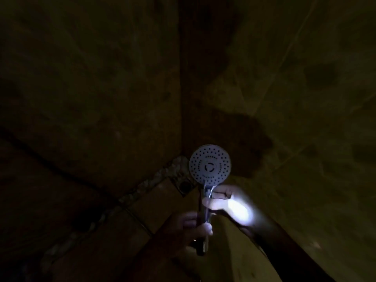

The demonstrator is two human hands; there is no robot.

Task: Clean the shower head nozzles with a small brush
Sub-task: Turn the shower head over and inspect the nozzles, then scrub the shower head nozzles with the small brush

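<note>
Here the scene is very dark, lit only by a bright spot falling on the hands. A round shower head is held up near the middle of the view, its nozzle face turned toward the camera, the dots of the nozzles in rings around a small centre piece. Its chrome handle runs down toward the near edge. The left hand grips the lower part of the handle, its fingers closed around it. The right hand sits just right of the handle's neck, fingers curled shut on something small and pale at the base of the head; whether that is the brush cannot be told. Behind, tiled walls meet in a corner, and a floor drain shows just left of the head.
</note>
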